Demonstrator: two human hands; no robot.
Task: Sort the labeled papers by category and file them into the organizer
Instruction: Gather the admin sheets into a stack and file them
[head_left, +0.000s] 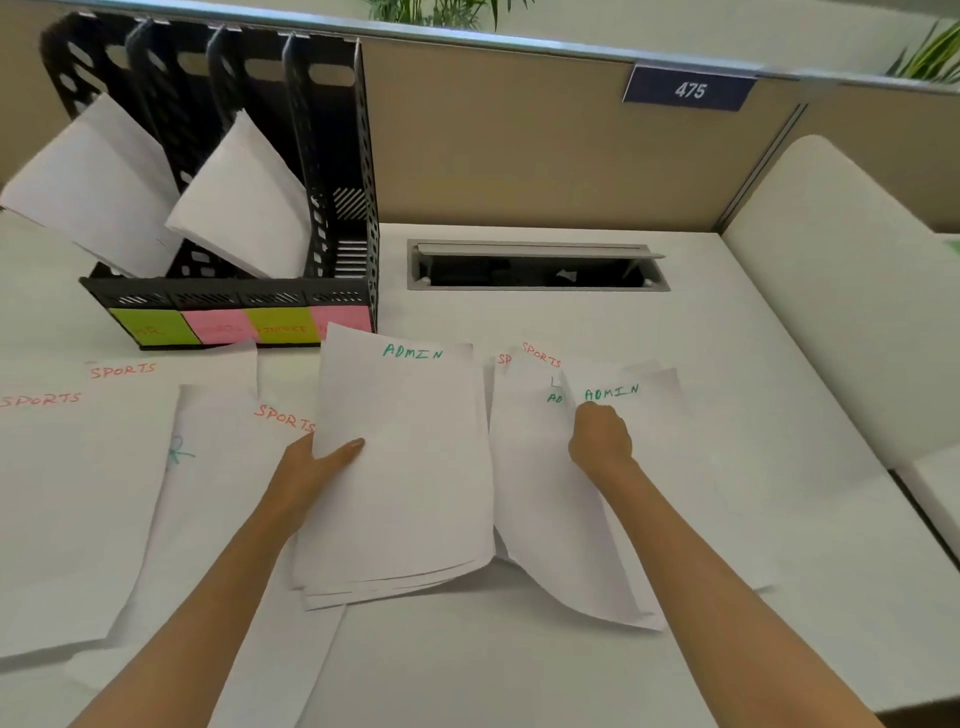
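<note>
White ADMIN stack (405, 467) in left grip (317, 462); right grip (600, 434) seemingly pinches sheet (613, 395) near organizer (234, 291).

The tabletop (519, 649) is white and smooth. A long gray slot (537, 266) is cut into it near the back, and its thin lid is tipped up. It is dark inside. Behind the tabletop stands a tan wall (493, 140) with a silver rail (467, 39) along the top. A blue sign (689, 89) with the number 475 hangs from the rail. Green plants (447, 10) peek over the wall. A white divider (841, 291) with a rounded corner stands on the right.
</note>
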